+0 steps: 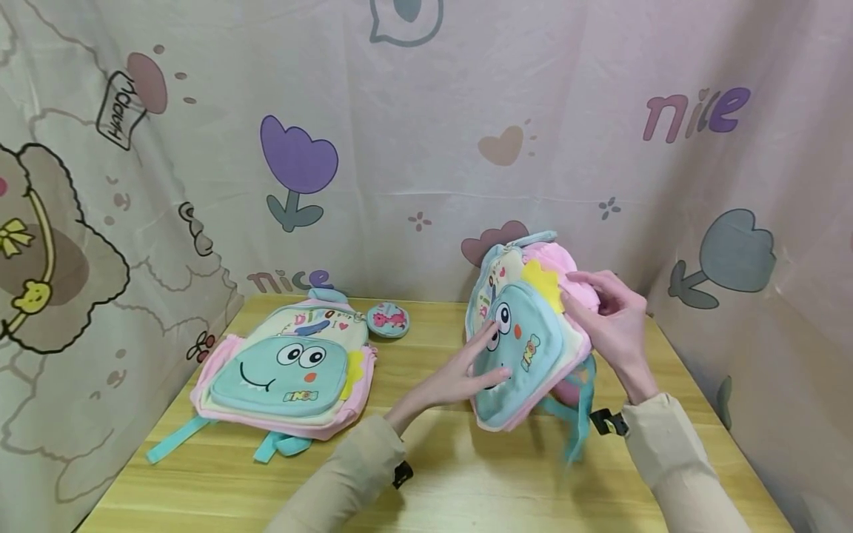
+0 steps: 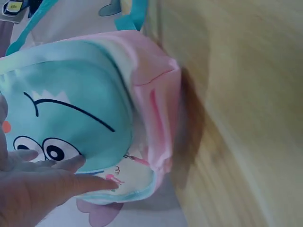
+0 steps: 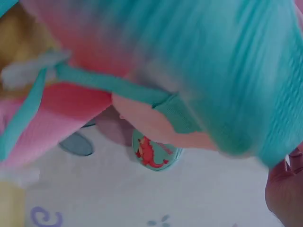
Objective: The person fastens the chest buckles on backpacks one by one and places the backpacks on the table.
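A child's backpack (image 1: 533, 348), with a teal smiling-face pocket, pink sides and a yellow crest, is tilted up off the table at the right. My right hand (image 1: 616, 318) grips its pink upper side. Spread across the front pocket are the fingers of my left hand (image 1: 460, 377), touching the printed eyes. In the left wrist view, the left hand (image 2: 42, 189) lies against the backpack (image 2: 71, 109). The right wrist view shows a blurred teal shoulder strap (image 3: 203, 71), a round dinosaur charm (image 3: 154, 153) and part of my right hand (image 3: 286, 194) at the edge.
A second matching backpack (image 1: 283, 377) lies face up on the left of the wooden table (image 1: 440, 474). Its round charm (image 1: 388, 320) rests beside it, and its teal straps (image 1: 176, 440) stick out in front. Behind hangs a printed curtain (image 1: 400, 133).
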Available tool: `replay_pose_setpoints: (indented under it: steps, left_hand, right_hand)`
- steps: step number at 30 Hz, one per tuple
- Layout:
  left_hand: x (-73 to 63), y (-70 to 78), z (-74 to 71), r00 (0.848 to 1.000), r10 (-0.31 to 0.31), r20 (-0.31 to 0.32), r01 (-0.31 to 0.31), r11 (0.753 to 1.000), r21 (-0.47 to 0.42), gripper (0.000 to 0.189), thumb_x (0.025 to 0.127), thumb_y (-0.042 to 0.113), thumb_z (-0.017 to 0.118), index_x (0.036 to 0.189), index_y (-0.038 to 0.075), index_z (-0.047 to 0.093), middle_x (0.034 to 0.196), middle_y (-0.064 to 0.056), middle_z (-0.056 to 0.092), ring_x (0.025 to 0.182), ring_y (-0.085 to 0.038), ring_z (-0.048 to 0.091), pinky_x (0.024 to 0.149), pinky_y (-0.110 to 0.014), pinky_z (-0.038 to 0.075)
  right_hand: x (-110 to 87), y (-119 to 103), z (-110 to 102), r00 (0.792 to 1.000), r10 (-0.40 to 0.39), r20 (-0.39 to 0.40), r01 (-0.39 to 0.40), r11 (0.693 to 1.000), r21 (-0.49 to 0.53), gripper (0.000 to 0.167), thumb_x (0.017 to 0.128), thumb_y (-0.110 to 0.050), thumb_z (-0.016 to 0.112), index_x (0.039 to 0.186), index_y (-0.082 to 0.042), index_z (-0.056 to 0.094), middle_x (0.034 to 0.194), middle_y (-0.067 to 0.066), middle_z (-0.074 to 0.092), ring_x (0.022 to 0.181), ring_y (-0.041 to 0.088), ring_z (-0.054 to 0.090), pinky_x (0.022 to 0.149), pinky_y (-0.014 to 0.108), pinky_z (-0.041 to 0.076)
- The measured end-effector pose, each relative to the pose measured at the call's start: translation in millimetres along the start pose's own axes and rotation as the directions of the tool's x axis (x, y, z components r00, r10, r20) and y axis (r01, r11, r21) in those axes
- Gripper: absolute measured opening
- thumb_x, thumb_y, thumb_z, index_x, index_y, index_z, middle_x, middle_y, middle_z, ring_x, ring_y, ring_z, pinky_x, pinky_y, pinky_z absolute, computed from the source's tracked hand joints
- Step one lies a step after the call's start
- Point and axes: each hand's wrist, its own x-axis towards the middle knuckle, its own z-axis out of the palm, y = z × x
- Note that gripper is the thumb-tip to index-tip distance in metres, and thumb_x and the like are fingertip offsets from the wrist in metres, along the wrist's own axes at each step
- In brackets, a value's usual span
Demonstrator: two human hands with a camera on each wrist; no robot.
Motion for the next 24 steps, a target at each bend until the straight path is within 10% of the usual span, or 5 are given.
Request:
replay_pose_setpoints:
  steps: [8, 14, 24]
  left_hand:
    - [8.7, 11.2, -9.4, 0.999, 0.010, -0.040, -0.019, 0.972, -0.233, 0.081, 0.101, 0.053, 0.051, 0.161, 0.039, -0.002, 0.171, 0.007, -0.009, 0.158, -0.030, 0.012, 0.121, -0.056, 0.029]
    - [11.2, 13.8, -14.0, 0.997, -0.053, -0.052, 0.021, 0.876, -0.482, 0.071, 0.107, 0.038, 0.043, 0.160, 0.043, -0.003, 0.170, 0.002, -0.019, 0.150, -0.049, 0.024, 0.102, -0.062, 0.048]
    - [7.2, 18.3, -24.2, 0.992, -0.101, -0.072, 0.051, 0.861, -0.506, 0.064, 0.109, 0.035, 0.038, 0.160, 0.046, 0.001, 0.170, 0.005, -0.016, 0.150, -0.051, 0.022, 0.095, -0.063, 0.051]
  right_hand:
    - [10.2, -20.8, 18.0, 0.994, -0.090, 0.056, 0.090, 0.996, -0.006, 0.025, 0.086, -0.003, 0.075, 0.111, -0.004, 0.075, 0.090, -0.012, 0.061, 0.067, 0.008, 0.054, 0.056, 0.014, 0.046]
    - [5.3, -18.0, 36.3, 0.991, -0.087, 0.099, 0.090, 0.996, -0.026, 0.030, 0.083, 0.000, 0.075, 0.113, -0.002, 0.074, 0.092, -0.011, 0.059, 0.071, 0.006, 0.055, 0.057, 0.014, 0.045]
    - [-4.4, -15.5, 51.3, 0.968, 0.057, 0.246, -0.080, 0.993, 0.086, 0.054, 0.089, -0.004, 0.070, 0.141, -0.008, 0.056, 0.116, 0.000, 0.052, 0.108, 0.008, 0.058, 0.094, 0.010, 0.050]
